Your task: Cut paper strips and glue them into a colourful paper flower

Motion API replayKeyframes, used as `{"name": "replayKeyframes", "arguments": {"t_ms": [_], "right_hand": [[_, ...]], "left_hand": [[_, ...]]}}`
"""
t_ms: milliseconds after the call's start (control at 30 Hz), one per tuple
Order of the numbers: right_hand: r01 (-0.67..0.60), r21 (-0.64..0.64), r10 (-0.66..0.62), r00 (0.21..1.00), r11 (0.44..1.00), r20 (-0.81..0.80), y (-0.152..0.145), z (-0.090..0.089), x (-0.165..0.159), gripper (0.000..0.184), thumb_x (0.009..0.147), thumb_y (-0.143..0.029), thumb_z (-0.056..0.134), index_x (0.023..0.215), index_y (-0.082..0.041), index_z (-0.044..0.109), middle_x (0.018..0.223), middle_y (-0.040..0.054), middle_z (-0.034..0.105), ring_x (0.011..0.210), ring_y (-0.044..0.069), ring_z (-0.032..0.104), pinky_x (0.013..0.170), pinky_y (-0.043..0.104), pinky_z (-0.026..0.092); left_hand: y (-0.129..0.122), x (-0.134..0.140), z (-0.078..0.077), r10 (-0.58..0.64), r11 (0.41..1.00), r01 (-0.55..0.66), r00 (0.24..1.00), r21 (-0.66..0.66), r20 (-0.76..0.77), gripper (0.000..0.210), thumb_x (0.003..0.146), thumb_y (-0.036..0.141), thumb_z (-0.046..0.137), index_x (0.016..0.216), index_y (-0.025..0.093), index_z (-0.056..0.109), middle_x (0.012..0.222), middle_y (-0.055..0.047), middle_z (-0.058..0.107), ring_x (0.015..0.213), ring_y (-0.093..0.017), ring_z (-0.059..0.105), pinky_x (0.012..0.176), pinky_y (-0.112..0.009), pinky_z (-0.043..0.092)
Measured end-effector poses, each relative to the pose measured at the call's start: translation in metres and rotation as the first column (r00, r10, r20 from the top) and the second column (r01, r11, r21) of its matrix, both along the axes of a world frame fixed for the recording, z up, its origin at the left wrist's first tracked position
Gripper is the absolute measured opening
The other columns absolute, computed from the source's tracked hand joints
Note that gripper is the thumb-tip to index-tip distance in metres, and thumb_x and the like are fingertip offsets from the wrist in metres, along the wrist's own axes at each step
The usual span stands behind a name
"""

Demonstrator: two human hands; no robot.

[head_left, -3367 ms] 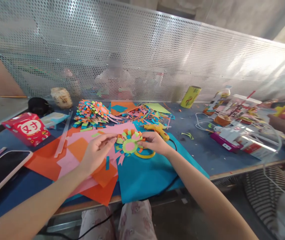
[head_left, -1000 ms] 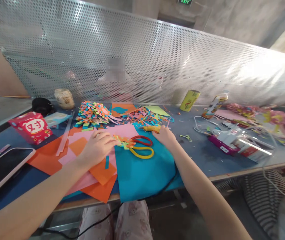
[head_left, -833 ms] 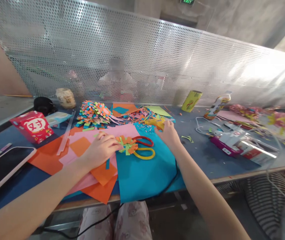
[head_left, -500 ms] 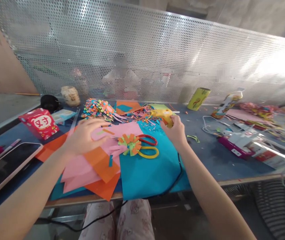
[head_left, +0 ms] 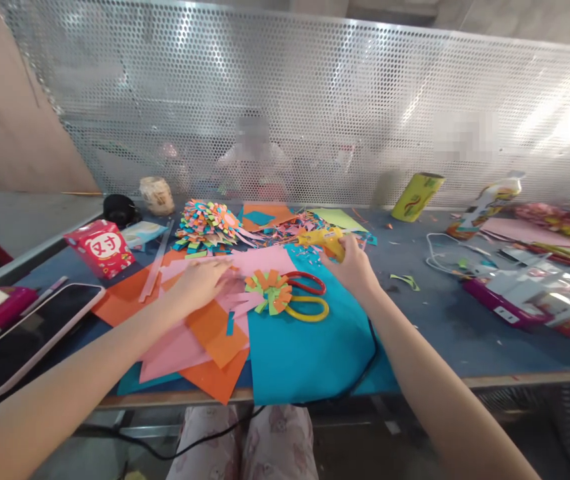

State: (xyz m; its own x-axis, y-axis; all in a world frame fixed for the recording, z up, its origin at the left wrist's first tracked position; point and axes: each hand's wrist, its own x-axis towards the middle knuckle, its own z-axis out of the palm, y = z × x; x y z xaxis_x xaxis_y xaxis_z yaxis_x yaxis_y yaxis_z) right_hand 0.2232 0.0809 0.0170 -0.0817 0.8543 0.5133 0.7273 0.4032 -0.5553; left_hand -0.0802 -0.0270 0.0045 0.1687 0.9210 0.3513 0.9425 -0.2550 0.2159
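My right hand (head_left: 352, 263) is closed around a yellow glue gun (head_left: 322, 240), whose nozzle points left over paper scraps. Its black cord (head_left: 372, 353) runs down across a blue sheet (head_left: 309, 360). My left hand (head_left: 205, 283) is over pink paper (head_left: 177, 350), its blurred fingers stretched towards a pink fringed strip (head_left: 242, 303). Whether they touch the strip is unclear. An orange and green fringed paper flower (head_left: 268, 292) lies just right of that hand. It covers the blades of scissors with one red and one yellow handle (head_left: 309, 310).
Multicoloured fringed paper flowers (head_left: 207, 223) and cut scraps lie behind the hands. A red box (head_left: 102, 248), a phone (head_left: 29, 340) and a jar (head_left: 157, 195) stand or lie left. Rightwards are a yellow-green tube (head_left: 417, 197), a bottle (head_left: 485, 207) and a purple power strip (head_left: 502, 307).
My left hand has moved right and lower, closer to the pink strip and flower, its fingers less spread. My right hand still holds the glue gun. The whole view has shifted slightly.
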Motion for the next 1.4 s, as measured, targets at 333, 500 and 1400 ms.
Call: {"name": "replayKeyframes", "arguments": {"t_ms": [333, 500, 1400], "right_hand": [[-0.096, 0.082, 0.095, 0.995, 0.992, 0.012, -0.005, 0.002, 0.000, 0.044, 0.068, -0.050, 0.057, 0.097, -0.019, 0.047, 0.097, 0.0150, 0.065, 0.089, 0.029, 0.063, 0.071, 0.039, 0.049], [-0.121, 0.095, 0.119, 0.993, 0.988, 0.023, -0.011, 0.003, -0.003, 0.045, 0.069, -0.051, 0.057, 0.099, -0.020, 0.045, 0.100, 0.0144, 0.064, 0.092, 0.030, 0.062, 0.073, 0.042, 0.049], [-0.414, 0.666, 0.184, 0.903, 0.621, 0.389, -0.046, 0.003, -0.029, 0.038, 0.082, -0.024, 0.060, 0.111, -0.018, 0.036, 0.090, 0.0102, 0.056, 0.082, 0.024, 0.051, 0.066, 0.040, 0.050]], "left_hand": [[0.006, 0.000, -0.008, -0.058, 0.998, 0.059, 0.998, 0.016, -0.024, 0.034, 0.081, 0.010, 0.044, 0.107, 0.019, 0.065, 0.104, -0.009, 0.071, 0.097, -0.023, 0.064, 0.093, -0.038, 0.042], [0.003, 0.004, 0.001, -0.010, 0.992, 0.002, 0.998, 0.125, 0.062, 0.026, 0.081, 0.020, 0.049, 0.098, 0.018, 0.068, 0.101, -0.012, 0.070, 0.097, -0.026, 0.062, 0.091, -0.042, 0.043], [-0.026, 0.043, 0.022, 0.261, 0.921, 0.163, 0.415, -0.353, 0.872, 0.025, 0.062, 0.035, 0.074, 0.072, 0.014, 0.067, 0.055, 0.000, 0.065, 0.045, -0.009, 0.056, 0.044, -0.019, 0.044]]}}
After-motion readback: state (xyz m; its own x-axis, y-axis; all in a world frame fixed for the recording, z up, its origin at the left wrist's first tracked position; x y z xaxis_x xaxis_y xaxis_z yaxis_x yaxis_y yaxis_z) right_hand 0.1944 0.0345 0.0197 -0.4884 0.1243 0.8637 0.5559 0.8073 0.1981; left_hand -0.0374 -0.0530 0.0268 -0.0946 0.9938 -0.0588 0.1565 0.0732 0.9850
